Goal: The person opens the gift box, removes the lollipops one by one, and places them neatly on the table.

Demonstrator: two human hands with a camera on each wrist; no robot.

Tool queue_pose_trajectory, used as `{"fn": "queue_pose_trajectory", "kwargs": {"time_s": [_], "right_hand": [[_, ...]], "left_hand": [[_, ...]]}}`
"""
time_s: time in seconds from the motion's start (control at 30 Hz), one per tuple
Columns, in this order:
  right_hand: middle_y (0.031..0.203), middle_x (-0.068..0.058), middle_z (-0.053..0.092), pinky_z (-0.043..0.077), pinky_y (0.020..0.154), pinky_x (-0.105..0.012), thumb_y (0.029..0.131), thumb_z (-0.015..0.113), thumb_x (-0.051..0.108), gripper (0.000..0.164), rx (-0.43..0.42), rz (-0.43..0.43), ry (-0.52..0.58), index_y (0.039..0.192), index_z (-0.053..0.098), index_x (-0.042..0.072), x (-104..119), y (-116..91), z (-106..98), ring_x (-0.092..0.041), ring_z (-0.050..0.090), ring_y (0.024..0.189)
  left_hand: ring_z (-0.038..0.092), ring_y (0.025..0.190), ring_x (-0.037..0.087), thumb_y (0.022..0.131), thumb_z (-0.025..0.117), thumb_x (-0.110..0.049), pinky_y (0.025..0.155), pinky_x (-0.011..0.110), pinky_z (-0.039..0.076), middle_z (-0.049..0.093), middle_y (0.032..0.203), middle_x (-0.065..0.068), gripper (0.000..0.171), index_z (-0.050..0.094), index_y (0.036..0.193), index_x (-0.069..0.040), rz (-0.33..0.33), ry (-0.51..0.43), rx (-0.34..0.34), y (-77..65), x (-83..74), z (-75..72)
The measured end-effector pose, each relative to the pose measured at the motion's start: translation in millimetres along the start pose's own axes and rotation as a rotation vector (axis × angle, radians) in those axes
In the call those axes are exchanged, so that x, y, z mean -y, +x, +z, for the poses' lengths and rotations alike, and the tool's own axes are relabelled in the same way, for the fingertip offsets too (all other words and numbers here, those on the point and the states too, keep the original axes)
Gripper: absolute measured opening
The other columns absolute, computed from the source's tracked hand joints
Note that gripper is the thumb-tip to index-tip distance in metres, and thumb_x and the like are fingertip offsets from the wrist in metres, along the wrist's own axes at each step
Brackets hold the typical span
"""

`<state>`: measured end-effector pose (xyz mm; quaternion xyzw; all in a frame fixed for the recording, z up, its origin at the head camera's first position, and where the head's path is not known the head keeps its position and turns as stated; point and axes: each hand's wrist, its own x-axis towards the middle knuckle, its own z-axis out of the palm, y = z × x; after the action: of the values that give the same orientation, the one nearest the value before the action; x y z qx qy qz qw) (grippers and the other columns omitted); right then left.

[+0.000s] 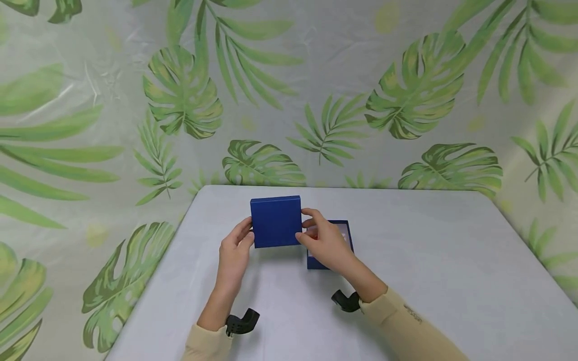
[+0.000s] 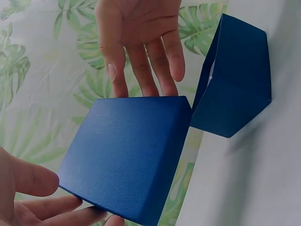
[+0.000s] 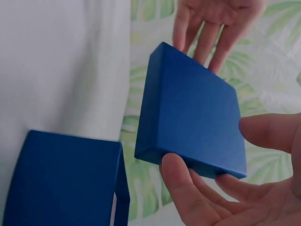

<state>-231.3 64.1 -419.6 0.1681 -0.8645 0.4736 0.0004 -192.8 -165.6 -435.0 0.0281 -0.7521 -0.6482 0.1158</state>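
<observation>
A square blue box lid (image 1: 276, 221) is held up over the table, tilted so that its flat top faces the head camera. At its left edge, my left hand (image 1: 235, 255) pinches it between thumb and fingers. My right hand (image 1: 327, 243) grips the opposite edge, with the thumb (image 3: 268, 132) on the top face's side in the right wrist view. Behind the right hand stands the open blue box (image 1: 318, 263), partly covered by that hand. Something pale with a bit of red shows inside it. In the left wrist view the box's outer wall (image 2: 233, 84) shows beside the lid.
A white-covered table (image 1: 433, 260) lies under the hands. Behind it hangs a pale cloth (image 1: 334, 60) printed with green leaves. Each wrist wears a small black camera (image 1: 243, 321) at the cuff of a beige sleeve (image 1: 406, 321).
</observation>
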Motion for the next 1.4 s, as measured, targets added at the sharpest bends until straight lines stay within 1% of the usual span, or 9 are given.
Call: {"fn": "queue_pose_trajectory", "kwargs": {"time_s": [0.2,0.37,0.57,0.77,0.9,1.0,1.13,1.27,1.4], "right_hand": [[0.13,-0.007,0.061,0.058,0.083,-0.042,0.095,0.07,0.026,0.063,-0.005,-0.003,0.022,0.151,0.042,0.018,6.2,5.2,10.8,-0.015,0.066,0.102],[0.131,-0.009,0.057,0.058,0.084,-0.043,0.094,0.07,0.023,0.063,0.008,0.001,0.057,0.15,0.042,0.015,8.2,9.1,20.9,-0.022,0.065,0.108],[0.132,-0.012,0.058,0.056,0.091,-0.049,0.095,0.07,0.022,0.06,0.03,-0.005,0.077,0.148,0.044,0.013,7.7,13.5,34.6,-0.031,0.062,0.117],[0.133,-0.016,0.06,0.056,0.09,-0.048,0.095,0.067,0.019,0.062,0.047,-0.024,0.106,0.151,0.042,0.01,6.4,15.5,45.3,-0.034,0.063,0.115],[0.131,-0.016,0.062,0.057,0.089,-0.046,0.094,0.067,0.018,0.066,0.032,-0.034,0.142,0.153,0.04,0.013,5.7,15.9,50.6,-0.029,0.067,0.11],[0.134,-0.017,0.061,0.057,0.088,-0.046,0.093,0.067,0.018,0.07,0.035,-0.031,0.186,0.155,0.037,0.016,4.7,16.2,54.7,-0.028,0.067,0.111],[0.14,-0.018,0.056,0.057,0.09,-0.047,0.093,0.068,0.022,0.072,0.068,-0.01,0.22,0.156,0.033,0.02,2.5,16.4,61.0,-0.031,0.064,0.117],[0.146,-0.017,0.051,0.056,0.091,-0.048,0.093,0.069,0.027,0.07,0.102,0.034,0.245,0.153,0.034,0.021,0.6,14.9,67.8,-0.031,0.06,0.122],[0.149,-0.015,0.048,0.057,0.09,-0.046,0.093,0.07,0.028,0.067,0.119,0.062,0.28,0.15,0.035,0.018,-1.7,14.0,74.3,-0.031,0.058,0.124]], "left_hand": [[0.057,0.126,0.021,0.104,0.05,-0.012,0.106,0.038,0.047,0.057,0.142,0.008,0.039,0.055,0.143,-0.008,-0.001,-0.036,-0.008,5.1,0.8,-8.2],[0.055,0.128,0.023,0.104,0.049,-0.01,0.105,0.035,0.048,0.056,0.142,0.012,0.04,0.052,0.144,-0.007,-0.021,-0.083,-0.031,8.4,7.1,-14.1],[0.054,0.129,0.024,0.108,0.046,-0.022,0.103,0.03,0.048,0.048,0.149,0.012,0.044,0.047,0.15,-0.01,-0.054,-0.116,-0.066,9.9,12.5,-20.2],[0.048,0.135,0.021,0.109,0.044,-0.032,0.108,0.031,0.043,0.045,0.151,0.011,0.048,0.045,0.15,-0.007,-0.02,-0.141,-0.069,12.0,17.3,-26.8],[0.046,0.136,0.019,0.109,0.044,-0.033,0.11,0.032,0.041,0.047,0.149,0.012,0.047,0.046,0.147,-0.005,0.003,-0.176,-0.069,15.0,21.0,-30.4],[0.047,0.135,0.02,0.109,0.044,-0.033,0.11,0.032,0.041,0.049,0.146,0.013,0.047,0.048,0.144,-0.004,0.0,-0.203,-0.079,17.9,24.6,-32.0],[0.051,0.13,0.02,0.108,0.046,-0.036,0.108,0.032,0.043,0.052,0.14,0.012,0.045,0.051,0.137,-0.002,-0.018,-0.225,-0.125,20.9,30.4,-33.2],[0.054,0.126,0.024,0.107,0.048,-0.037,0.107,0.035,0.045,0.054,0.132,0.015,0.045,0.052,0.127,0.003,-0.033,-0.265,-0.167,22.9,35.6,-34.2],[0.055,0.124,0.025,0.106,0.05,-0.036,0.106,0.036,0.046,0.053,0.127,0.017,0.044,0.05,0.122,0.006,-0.047,-0.286,-0.187,25.5,40.3,-35.4]]}}
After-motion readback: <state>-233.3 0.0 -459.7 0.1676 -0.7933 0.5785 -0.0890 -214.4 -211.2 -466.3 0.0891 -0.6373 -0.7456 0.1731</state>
